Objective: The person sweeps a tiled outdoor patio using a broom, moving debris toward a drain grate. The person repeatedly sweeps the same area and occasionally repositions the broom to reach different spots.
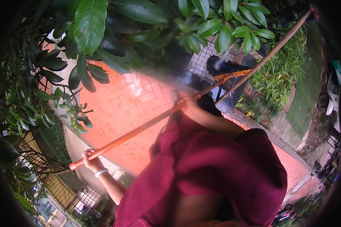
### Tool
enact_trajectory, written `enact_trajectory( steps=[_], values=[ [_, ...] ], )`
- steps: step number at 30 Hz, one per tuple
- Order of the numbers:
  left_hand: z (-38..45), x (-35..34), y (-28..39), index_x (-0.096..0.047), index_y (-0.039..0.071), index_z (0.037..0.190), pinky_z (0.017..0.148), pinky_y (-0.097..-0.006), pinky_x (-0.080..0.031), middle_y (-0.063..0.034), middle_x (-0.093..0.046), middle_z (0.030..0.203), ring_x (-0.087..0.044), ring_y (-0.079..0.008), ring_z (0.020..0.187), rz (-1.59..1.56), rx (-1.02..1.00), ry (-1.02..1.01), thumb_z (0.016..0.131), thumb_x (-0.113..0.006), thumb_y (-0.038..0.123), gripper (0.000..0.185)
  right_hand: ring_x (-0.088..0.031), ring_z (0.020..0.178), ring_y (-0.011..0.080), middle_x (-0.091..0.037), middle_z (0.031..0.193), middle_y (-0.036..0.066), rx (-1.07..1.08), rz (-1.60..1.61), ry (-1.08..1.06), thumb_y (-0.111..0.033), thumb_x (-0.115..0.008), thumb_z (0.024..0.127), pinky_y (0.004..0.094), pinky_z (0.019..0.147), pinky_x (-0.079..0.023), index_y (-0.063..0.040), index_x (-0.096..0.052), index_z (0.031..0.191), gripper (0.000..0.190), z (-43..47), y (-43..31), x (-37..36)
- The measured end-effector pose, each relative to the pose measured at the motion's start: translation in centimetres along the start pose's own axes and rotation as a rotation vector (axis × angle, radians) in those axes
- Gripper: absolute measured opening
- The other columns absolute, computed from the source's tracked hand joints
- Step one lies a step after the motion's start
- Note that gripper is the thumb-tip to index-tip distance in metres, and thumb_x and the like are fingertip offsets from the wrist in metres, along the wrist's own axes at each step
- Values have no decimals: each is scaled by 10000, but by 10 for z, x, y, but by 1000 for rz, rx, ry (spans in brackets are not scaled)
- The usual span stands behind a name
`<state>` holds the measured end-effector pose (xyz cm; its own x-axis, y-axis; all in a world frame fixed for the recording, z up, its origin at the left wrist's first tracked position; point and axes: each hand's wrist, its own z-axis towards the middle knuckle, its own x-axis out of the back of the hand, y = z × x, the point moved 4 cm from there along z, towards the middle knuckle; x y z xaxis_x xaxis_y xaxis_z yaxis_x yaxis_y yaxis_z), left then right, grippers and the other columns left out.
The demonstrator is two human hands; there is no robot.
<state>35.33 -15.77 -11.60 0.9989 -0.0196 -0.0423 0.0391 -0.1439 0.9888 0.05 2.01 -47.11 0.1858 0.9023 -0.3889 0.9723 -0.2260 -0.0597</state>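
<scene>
A long orange pole [136, 130] runs slantwise across the view. Near its red end cap, my left hand [93, 162] wraps around it, a pale band on the wrist. Farther up, by my body, my right hand [189, 105] grips the same pole. At the far end is an orange-framed head [233, 74] with dark, shaggy material, perhaps bristles, over a white-tiled surface [199, 63]. A whitish streak blurs part of that head. Beside it slants a second pole, brown and wood-like [275, 49]; its lower end is hidden near my right arm.
Leafy branches [91, 25] hang close across the top and left. Orange paving [125, 99] spreads below, with a pale curb [76, 139] at left. Shiny black edging [194, 81] borders the tiles. Green plants [284, 73] grow at right, and a white vehicle [333, 90] stands beyond.
</scene>
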Motion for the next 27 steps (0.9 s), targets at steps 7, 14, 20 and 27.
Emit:
enact_trajectory(
  steps=[7, 14, 20, 27],
  values=[
    [-1, 29, -49, -489, 86, 695, 768, -392, -432, -44, -503, 676, -515, -190, 715, -104, 128, 81, 793, -570, 274, 228, -460, 552, 220, -451, 664, 85, -22, -95, -33, -74, -371, 823, 357, 562, -470, 6, -452, 889, 132, 17, -10, 17],
    [-12, 33, -65, -481, 88, 677, 793, -385, -417, -57, -505, 678, -513, -200, 711, -106, 172, 148, 786, -576, 277, 238, -489, 558, 223, -477, 727, 95, -7, -75, -31, -91, -393, 842, 329, 508, -461, 5, -451, 935, 145, 53, -5, 38],
    [-6, 24, -46, -492, 81, 688, 797, -399, -423, -70, -523, 695, -521, -215, 718, -96, 115, 87, 784, -580, 288, 244, -515, 558, 221, -501, 786, 101, 37, -53, -63, -111, -416, 863, 302, 456, -454, -1, -449, 992, 173, 44, 0, 22],
    [-14, -36, 24, -445, 65, 709, 778, -421, -440, -95, -525, 714, -535, -251, 733, 13, -65, -168, 822, -532, 254, 236, -461, 555, 165, -464, 690, 59, -31, 29, 44, -97, -375, 871, 285, 491, -430, -48, -448, 874, 88, -2, -16, -11]
  ],
)
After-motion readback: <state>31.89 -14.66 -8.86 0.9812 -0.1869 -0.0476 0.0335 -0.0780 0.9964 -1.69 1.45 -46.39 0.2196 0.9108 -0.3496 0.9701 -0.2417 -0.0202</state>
